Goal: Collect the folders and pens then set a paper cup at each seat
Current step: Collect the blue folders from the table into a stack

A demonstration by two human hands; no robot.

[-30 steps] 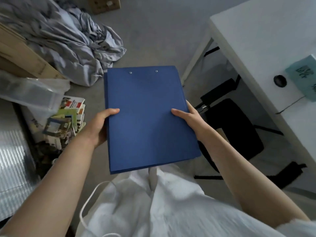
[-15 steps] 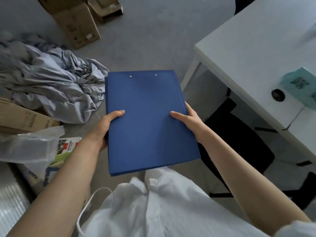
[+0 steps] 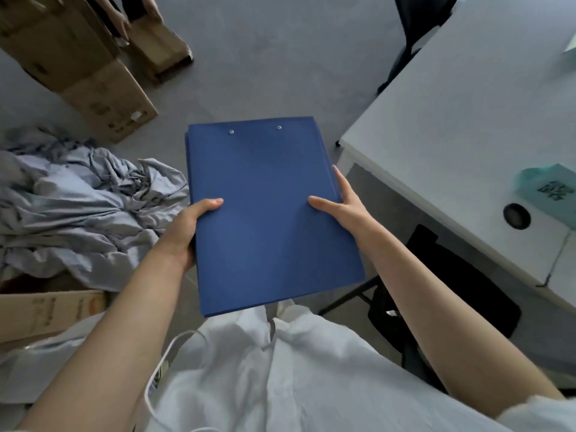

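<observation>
A stack of blue folders [image 3: 268, 194] is held flat in front of my body, above the grey floor. Two small metal rivets show near its far edge. My left hand [image 3: 187, 232] grips the left edge, thumb on top. My right hand [image 3: 343, 207] grips the right edge, thumb on top, fingers underneath. No pens or paper cups are in view.
A white table [image 3: 461, 120] fills the right side, with a round cable hole [image 3: 516, 216] and a teal card [image 3: 551, 188]. A black chair [image 3: 448, 291] sits under it. Crumpled grey cloth [image 3: 78, 207] and cardboard boxes [image 3: 93, 85] lie on the left floor.
My view has tilted up and away from the left clutter; more floor, boxes and table now show. Both hands keep the same hold on the folders.
</observation>
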